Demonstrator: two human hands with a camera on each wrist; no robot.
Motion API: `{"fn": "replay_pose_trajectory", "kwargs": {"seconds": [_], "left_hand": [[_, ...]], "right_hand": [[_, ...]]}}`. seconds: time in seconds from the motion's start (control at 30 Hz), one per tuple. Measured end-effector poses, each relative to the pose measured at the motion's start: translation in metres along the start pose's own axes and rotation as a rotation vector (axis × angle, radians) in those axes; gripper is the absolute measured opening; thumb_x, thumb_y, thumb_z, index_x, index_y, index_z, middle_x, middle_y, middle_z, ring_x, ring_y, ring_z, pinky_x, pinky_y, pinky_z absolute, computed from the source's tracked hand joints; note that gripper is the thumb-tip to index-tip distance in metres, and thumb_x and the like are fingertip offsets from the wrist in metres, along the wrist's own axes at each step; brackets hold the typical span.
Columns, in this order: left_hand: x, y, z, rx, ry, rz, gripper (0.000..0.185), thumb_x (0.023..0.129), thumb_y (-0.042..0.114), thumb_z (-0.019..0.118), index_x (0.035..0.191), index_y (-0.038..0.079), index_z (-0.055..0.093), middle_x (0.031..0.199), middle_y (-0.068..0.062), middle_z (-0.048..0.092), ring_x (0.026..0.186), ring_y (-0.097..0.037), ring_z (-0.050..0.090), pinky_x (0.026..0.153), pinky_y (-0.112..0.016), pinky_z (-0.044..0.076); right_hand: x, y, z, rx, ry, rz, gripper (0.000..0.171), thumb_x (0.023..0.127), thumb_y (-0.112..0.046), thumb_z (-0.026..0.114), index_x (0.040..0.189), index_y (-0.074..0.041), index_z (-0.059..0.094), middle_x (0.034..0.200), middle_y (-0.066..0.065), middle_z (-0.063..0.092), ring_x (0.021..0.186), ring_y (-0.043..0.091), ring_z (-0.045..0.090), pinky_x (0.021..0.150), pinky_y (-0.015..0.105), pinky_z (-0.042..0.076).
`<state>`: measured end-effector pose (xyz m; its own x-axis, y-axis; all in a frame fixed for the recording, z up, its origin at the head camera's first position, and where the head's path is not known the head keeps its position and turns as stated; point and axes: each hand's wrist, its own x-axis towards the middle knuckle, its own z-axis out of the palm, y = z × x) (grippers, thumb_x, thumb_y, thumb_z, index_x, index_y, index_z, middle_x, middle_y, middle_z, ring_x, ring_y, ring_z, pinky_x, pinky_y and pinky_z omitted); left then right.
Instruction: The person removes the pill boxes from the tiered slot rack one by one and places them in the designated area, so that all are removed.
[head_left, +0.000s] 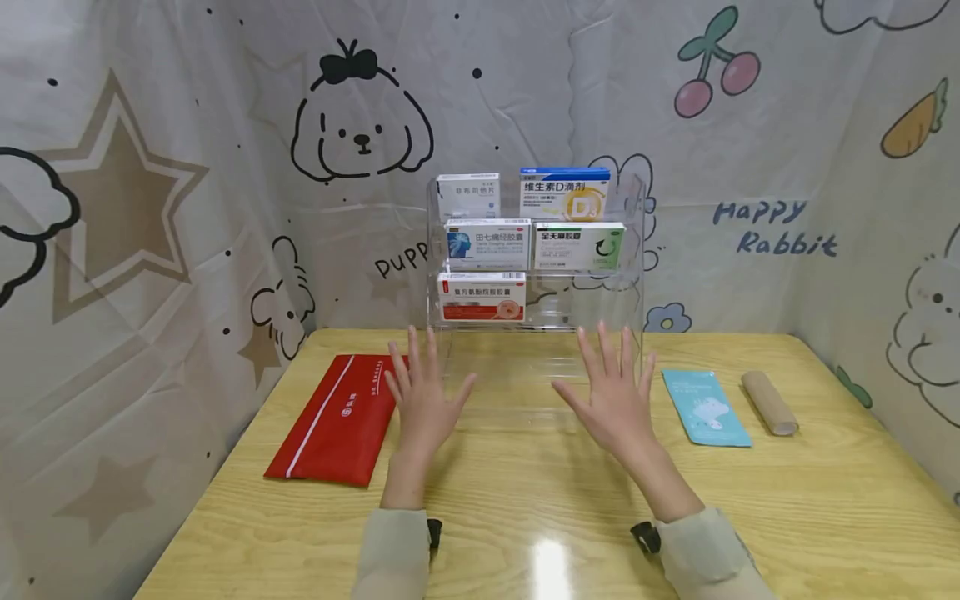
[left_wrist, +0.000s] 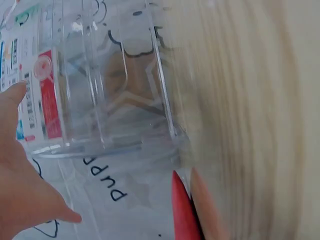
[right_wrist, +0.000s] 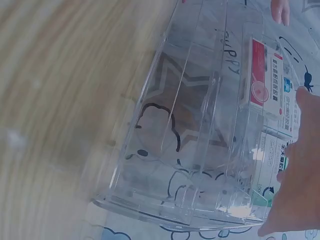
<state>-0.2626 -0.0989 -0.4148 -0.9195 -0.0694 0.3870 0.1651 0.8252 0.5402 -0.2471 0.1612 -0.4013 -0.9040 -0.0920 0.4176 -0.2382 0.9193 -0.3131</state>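
Both hands are held up in front of a clear acrylic tiered rack [head_left: 585, 321], fingers spread, with nothing in them. My left hand [head_left: 425, 408] is nearest the red pouch [head_left: 337, 425] and the rack's left side. The right hand [head_left: 617, 408] is before the rack's right side. On the top tier stand a white medicine box [head_left: 468, 196] and a blue-topped vitamin D box [head_left: 564, 196]. Below them are a box with a blue head picture [head_left: 487, 244] and a green-and-white box [head_left: 579, 247]. A red-and-white capsule box [right_wrist: 265, 80] stands alone at left on the third tier.
To the right on the wooden table [head_left: 525, 492] lie a light-blue packet [head_left: 705, 408] and a brown cylinder [head_left: 770, 404]. A printed cloth [head_left: 510, 92] hangs behind and along both sides of the table.
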Motion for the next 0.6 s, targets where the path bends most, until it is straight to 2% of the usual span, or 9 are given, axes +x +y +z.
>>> {"fn": "replay_pose_trajectory", "kwargs": {"seconds": [0.17,0.27,0.4,0.6], "left_hand": [[0.004,-0.012,-0.007,-0.111,0.026,0.018,0.097,0.092,0.046,0.064,0.159,0.022,-0.002,0.167,-0.003,-0.011,0.153,-0.037,-0.014,0.121,-0.064,0.003],[0.006,-0.019,-0.01,-0.191,0.022,0.027,0.097,0.092,0.041,0.065,0.159,0.024,-0.003,0.167,0.0,-0.01,0.154,-0.035,-0.011,0.122,-0.062,0.008],[0.009,-0.027,-0.012,-0.273,0.022,0.037,0.095,0.092,0.032,0.068,0.159,0.025,0.001,0.167,0.001,-0.002,0.155,-0.032,-0.002,0.122,-0.058,0.014],[0.014,-0.042,-0.018,-0.31,-0.02,0.003,0.091,0.092,0.033,0.068,0.159,0.029,0.007,0.167,0.003,0.005,0.154,-0.031,0.011,0.12,-0.056,0.023]], "right_hand": [[0.008,-0.002,-0.001,0.028,0.027,-0.035,0.088,0.092,-0.062,0.051,0.159,-0.026,0.009,0.167,0.009,0.003,0.153,0.04,-0.008,0.119,0.066,-0.005],[0.014,-0.003,-0.001,0.042,0.075,-0.073,0.089,0.091,-0.063,0.052,0.159,-0.024,0.011,0.167,0.01,0.006,0.153,0.042,-0.002,0.121,0.065,0.002],[0.025,-0.005,-0.002,0.079,0.151,-0.145,0.088,0.091,-0.06,0.055,0.159,-0.022,0.014,0.166,0.011,0.012,0.152,0.042,0.006,0.12,0.064,0.012],[0.045,-0.015,-0.007,0.179,0.211,-0.233,0.087,0.089,-0.038,0.07,0.157,-0.015,0.021,0.163,0.013,0.022,0.152,0.038,0.017,0.12,0.059,0.022]]}}
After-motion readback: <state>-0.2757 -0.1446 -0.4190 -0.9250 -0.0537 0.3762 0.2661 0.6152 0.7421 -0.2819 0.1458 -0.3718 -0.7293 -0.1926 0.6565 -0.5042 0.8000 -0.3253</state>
